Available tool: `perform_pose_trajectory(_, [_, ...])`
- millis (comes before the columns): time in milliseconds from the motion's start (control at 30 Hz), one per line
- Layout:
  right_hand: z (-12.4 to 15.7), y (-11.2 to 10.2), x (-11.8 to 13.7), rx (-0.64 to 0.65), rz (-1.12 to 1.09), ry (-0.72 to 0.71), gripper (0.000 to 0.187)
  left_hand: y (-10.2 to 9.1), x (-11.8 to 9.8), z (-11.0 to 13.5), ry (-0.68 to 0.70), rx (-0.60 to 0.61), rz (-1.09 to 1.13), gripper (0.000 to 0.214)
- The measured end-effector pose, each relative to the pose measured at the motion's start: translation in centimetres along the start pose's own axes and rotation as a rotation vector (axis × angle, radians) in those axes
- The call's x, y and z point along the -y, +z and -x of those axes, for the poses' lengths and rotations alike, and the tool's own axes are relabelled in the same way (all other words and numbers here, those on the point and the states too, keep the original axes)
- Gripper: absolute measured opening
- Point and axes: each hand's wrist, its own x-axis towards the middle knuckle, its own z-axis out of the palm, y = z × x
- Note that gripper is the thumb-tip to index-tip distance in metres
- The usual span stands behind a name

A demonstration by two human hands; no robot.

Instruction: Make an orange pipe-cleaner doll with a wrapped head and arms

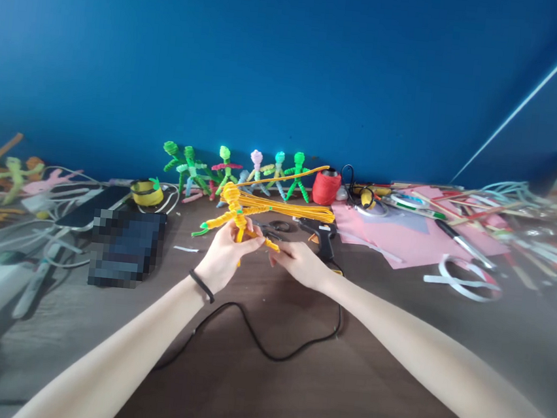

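My left hand (225,254) holds a yellow pipe-cleaner figure (232,214) by its body, above the brown table (291,381). The figure has a coiled head, spread arms with green tips and a small green band at the waist. My right hand (298,261) pinches the end of the figure's right leg. A black band circles my left wrist. Just behind the figure lies a bundle of yellow pipe cleaners (291,209).
Several green, pink and teal pipe-cleaner figures (243,171) stand along the blue wall. A black glue gun (322,235) lies by my right hand, its cord looping toward me. A red thread spool (326,187), pink paper (394,236), a yellow tape roll (147,192) and craft scraps surround these.
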Motion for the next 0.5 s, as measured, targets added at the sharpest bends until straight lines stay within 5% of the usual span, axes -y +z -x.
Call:
perform_pose_trajectory(300, [0.6,1.2,1.2,0.047,0.24,-0.071,0.025,0.1,0.9,-0.1,0.243,-0.161,-0.328,0.018])
perform_pose_trajectory(500, [0.6,0.7,0.8,-0.072,0.298,-0.057,0.02,-0.8,1.0,0.1,0.33,-0.088,-0.605,0.008])
